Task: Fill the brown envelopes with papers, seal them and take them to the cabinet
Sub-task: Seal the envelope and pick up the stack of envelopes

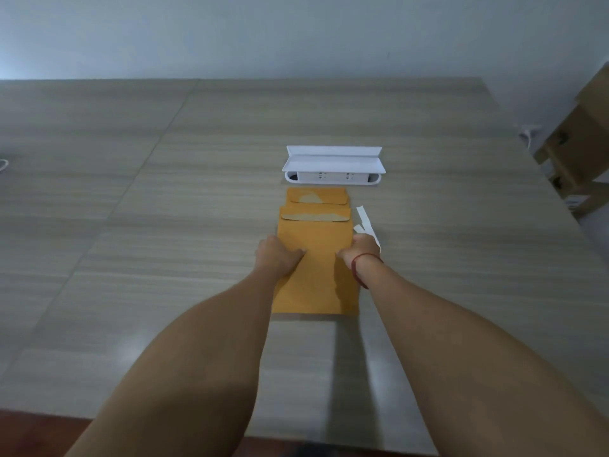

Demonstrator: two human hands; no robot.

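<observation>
Two brown envelopes lie stacked on the table, flaps open and pointing away from me. The top envelope is nearer; the lower envelope sticks out beyond it. My left hand holds the top envelope's left edge with its thumb on the paper. My right hand, with a red band at the wrist, holds the right edge the same way. The fingers of both hands curl under and are hidden. No loose papers show.
Thin white paper strips lie just right of the envelopes. A white socket box with its lid raised sits behind them in the grey wood table. A brown cardboard and wood piece stands off the table's right edge.
</observation>
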